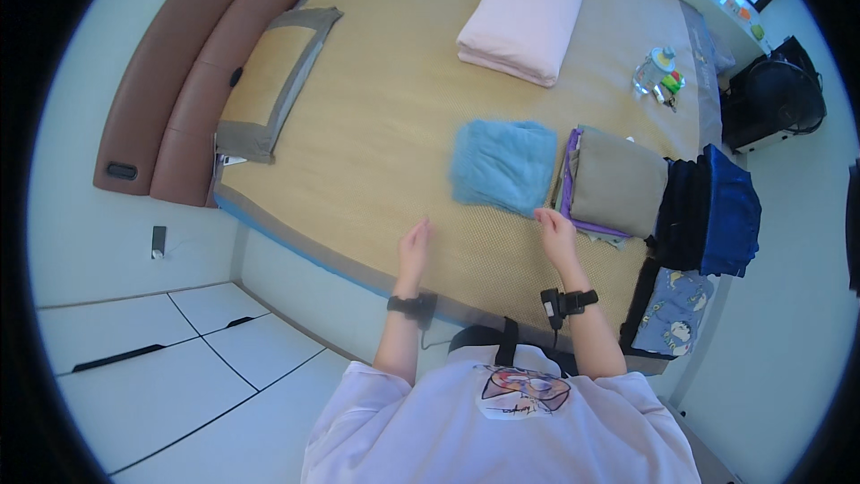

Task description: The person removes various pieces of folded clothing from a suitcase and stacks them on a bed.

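A light blue folded cloth [505, 167], fluffy and blurred along its left side, lies on the woven bed mat [363, 121]. My right hand [557, 235] is at its near right corner, fingertips close together; whether they touch or pinch the cloth cannot be told. Over the mat, to the left of and nearer than the cloth, is my left hand [414, 249], blurred, with nothing visible in it. Right of the cloth lies a stack of folded fabric, a grey-beige piece [619, 178] on top of purple and greenish ones. Both wrists wear black straps with small devices.
Folded dark clothes [682, 212], blue denim [732, 212] and a patterned blue cloth [675, 312] line the right edge. A pink folded quilt [527, 17], a clear bottle [653, 70] and a pillow [265, 81] lie farther off. A black bag [772, 94] stands beyond the bed.
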A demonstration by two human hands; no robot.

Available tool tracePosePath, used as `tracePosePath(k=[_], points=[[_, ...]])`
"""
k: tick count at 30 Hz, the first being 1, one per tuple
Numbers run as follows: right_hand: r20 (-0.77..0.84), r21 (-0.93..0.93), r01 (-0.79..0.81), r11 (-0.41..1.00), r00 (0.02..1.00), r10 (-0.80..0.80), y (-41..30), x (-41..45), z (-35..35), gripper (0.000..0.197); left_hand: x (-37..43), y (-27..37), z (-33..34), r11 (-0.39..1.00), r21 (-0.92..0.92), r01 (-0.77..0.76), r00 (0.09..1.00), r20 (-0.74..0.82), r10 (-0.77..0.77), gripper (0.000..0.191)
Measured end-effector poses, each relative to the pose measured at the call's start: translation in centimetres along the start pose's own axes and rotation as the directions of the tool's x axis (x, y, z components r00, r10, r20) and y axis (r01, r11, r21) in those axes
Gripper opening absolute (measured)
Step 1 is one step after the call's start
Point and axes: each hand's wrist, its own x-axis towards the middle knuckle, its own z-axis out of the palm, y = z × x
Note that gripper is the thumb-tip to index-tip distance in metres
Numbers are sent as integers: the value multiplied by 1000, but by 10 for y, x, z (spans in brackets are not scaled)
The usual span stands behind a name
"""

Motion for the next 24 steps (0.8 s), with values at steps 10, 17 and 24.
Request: tracePosePath(k=[10,17,24], points=[[131,522,-42,852,991,-32,-72,-79,-63,31,-110,114,9,940,-315,-131,991,-79,112,40],[238,521,-31,853,965,-110,-66,-123,-96,30,-199,121,26,907,-351,-233,972,-121,202,38],[442,525,-42,850,867,-230,-58,-172,-132,29,-310,91,49,881,-340,-328,913,-355,203,37]])
